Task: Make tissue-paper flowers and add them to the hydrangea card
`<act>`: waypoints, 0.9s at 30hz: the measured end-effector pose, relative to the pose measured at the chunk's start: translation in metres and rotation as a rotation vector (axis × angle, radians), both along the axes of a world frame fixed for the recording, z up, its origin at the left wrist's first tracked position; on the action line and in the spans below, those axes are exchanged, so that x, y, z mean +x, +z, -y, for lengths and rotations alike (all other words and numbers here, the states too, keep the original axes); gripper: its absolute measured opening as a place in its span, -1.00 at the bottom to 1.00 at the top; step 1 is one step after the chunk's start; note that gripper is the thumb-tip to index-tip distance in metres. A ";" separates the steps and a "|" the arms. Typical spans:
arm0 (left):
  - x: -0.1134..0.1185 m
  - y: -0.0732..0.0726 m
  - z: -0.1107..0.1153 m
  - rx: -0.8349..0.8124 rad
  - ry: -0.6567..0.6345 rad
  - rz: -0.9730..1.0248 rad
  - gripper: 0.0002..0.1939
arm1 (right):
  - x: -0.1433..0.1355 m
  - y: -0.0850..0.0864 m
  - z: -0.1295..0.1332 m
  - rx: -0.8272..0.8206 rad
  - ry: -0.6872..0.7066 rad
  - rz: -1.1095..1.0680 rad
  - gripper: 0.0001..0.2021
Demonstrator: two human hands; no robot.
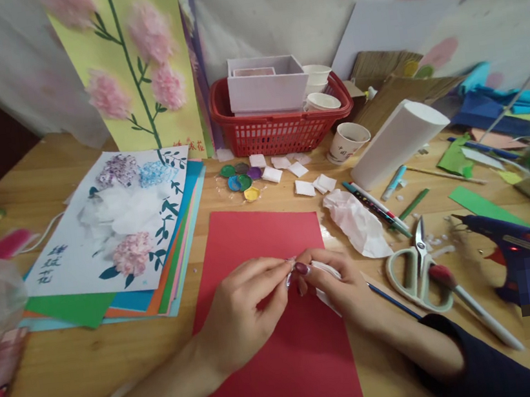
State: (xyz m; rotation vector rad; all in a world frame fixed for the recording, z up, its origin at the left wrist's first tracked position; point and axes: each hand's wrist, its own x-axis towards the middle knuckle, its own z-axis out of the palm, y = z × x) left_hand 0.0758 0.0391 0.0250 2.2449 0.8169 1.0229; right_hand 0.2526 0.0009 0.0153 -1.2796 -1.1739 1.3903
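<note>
Item: white tissue piece [324,270], small and folded, held above the red sheet [272,328] at the centre of the table [73,373].

Left hand [241,315]: thumb and forefinger closed in a pinch on the tip of the tissue, other fingers curled loosely.

Right hand [338,286]: fingertips pinched on the same tip, touching the left fingertips; the rest of the tissue trails under its palm (how much is hidden cannot be told).

Handling note, as a judgement: the paper looks thin and tears easily, so the pinch is best kept light and close to the tip, one hand anchoring while the other works a layer, with small pulls rather than one long one.

Nearby: crumpled tissue [356,222] just off the sheet's right edge; scissors [418,266] near the right wrist; glue gun [510,247] further right; cut white squares [299,178] beyond the sheet, before the red basket [279,125]; flower picture [117,224] on stacked coloured paper at left.
</note>
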 end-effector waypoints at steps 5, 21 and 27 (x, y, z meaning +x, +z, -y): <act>-0.001 0.001 0.000 -0.023 -0.007 -0.008 -0.72 | -0.001 0.002 -0.001 -0.015 -0.004 0.005 -0.69; 0.000 0.001 -0.002 -0.480 0.094 0.091 -0.84 | -0.001 0.006 0.002 0.061 0.072 0.235 -0.72; 0.000 -0.002 -0.002 -0.438 0.104 0.121 -0.83 | -0.003 0.005 0.001 0.015 0.041 0.139 -0.72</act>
